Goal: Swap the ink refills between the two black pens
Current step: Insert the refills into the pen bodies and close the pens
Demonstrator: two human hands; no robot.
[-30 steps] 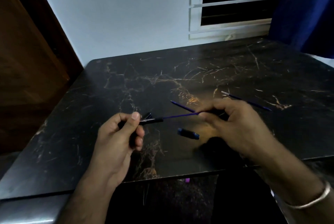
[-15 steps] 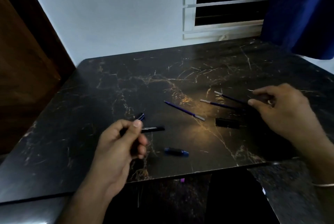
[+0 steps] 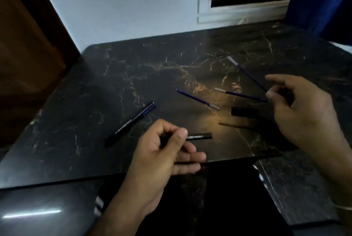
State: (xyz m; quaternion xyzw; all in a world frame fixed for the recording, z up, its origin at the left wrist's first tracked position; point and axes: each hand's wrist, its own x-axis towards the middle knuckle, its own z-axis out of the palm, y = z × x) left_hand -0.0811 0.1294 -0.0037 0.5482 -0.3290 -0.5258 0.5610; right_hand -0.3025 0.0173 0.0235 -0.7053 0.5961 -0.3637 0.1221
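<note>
A short black pen barrel with white lettering (image 3: pixel 199 136) is pinched between the thumb and curled fingers of the left hand (image 3: pixel 167 152), its open end pointing toward the right hand, above the near edge of the black marble-patterned table (image 3: pixel 118 76). A thin blue ink refill with a pale end (image 3: pixel 247 75) is pinched at its lower end between the thumb and forefinger of the right hand (image 3: pixel 304 110); it is raised off the table and slants up and away from that hand, while the other fingers are loosely spread.

A second thin blue ink refill with a silver tip (image 3: pixel 241 94) lies on the table, one end just beside the right thumb and the tipped end pointing toward the left hand. A third thin blue refill (image 3: pixel 198 99) lies between the two hands, farther from the person than the left hand, slanted with its silver end toward the right hand. A short black pen section (image 3: pixel 240 111) rests on the table just inside the right hand, partly hidden by it; a blurred dark streak below it cannot be identified.

A complete black pen with a blue clip and white lettering (image 3: pixel 130 124) lies on the table beyond and outward from the left hand, apart from it, angled with the clip end farther away.
</note>
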